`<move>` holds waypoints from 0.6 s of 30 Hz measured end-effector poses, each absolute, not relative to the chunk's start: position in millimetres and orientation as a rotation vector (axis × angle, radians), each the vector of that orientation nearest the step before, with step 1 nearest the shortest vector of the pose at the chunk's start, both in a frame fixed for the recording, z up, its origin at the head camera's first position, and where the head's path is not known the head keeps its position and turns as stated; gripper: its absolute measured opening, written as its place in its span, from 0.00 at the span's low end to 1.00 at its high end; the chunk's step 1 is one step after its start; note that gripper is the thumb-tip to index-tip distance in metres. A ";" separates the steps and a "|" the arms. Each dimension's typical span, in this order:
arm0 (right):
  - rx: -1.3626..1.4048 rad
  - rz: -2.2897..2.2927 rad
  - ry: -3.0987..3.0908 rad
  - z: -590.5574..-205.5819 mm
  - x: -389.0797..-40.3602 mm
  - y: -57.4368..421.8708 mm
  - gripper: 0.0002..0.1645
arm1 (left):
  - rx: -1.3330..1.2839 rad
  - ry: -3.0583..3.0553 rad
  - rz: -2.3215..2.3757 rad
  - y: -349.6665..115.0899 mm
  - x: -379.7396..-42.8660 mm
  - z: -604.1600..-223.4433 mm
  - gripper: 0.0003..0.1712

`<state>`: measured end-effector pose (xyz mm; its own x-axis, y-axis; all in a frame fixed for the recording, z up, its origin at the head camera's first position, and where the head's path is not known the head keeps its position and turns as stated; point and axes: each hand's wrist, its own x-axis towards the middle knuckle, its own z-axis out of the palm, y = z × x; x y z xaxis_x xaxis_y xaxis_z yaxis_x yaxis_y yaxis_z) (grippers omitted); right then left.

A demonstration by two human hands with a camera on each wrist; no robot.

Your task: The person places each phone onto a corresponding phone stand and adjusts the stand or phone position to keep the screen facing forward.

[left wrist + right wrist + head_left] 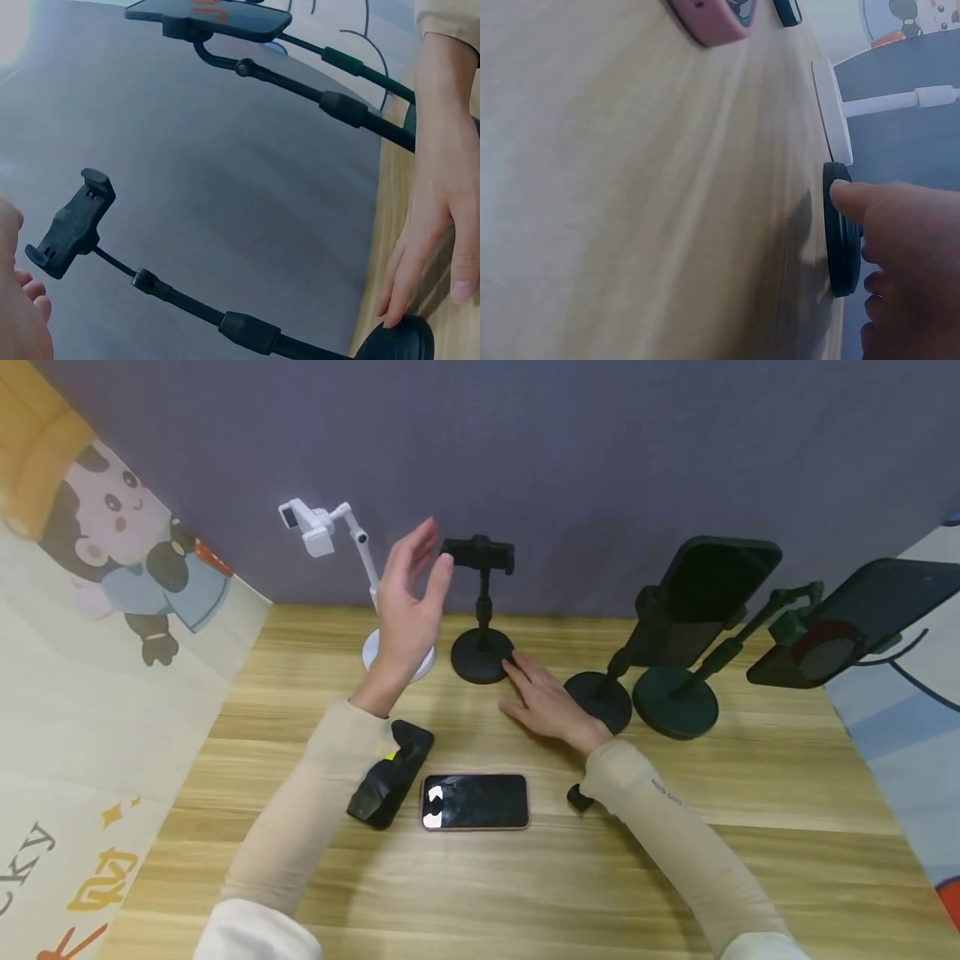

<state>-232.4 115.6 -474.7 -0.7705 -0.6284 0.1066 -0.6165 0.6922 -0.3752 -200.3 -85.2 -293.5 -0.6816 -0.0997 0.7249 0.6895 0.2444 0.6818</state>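
Observation:
A black phone stand [483,610] with a round base stands near the back of the table, its phone clamp [73,225] holding nothing. Raised beside that clamp on the left is my left hand [411,597], thumb and fingers spread apart around air. My right hand [551,706] reaches low over the table, fingers mostly straight, with fingertips right at the edge of the stand's round base [397,345]. In the right wrist view the thumb of the right hand [911,247] overlaps the base [841,247].
A white phone stand [363,547] is behind my left hand. To the right, a black stand [600,697] and a green stand [675,703] each carry a phone. Nearer lie a phone [475,802], a dark device [390,777] and a small black piece [577,797]. A grey wall [570,468] backs the table.

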 end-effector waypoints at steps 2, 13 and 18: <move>-1.039 -0.619 2.854 -474.5 -235.9 114.9 0.43 | -0.508 -1.860 -1.518 -86.0 -202.1 -292.7 0.23; -1.097 -0.488 2.806 -471.1 -257.1 107.9 0.40 | -0.491 -1.928 -1.587 -91.0 -213.6 -296.6 0.19; -1.071 -0.434 2.833 -468.7 -259.6 101.8 0.39 | -0.517 -1.930 -1.607 -92.8 -215.4 -297.3 0.18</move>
<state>-259.6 101.8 -468.7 -0.7520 -0.6587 0.0230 -0.6354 0.7153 -0.2909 -215.4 -92.8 -297.3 -0.7630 -0.0634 0.6433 0.6213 0.2032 0.7568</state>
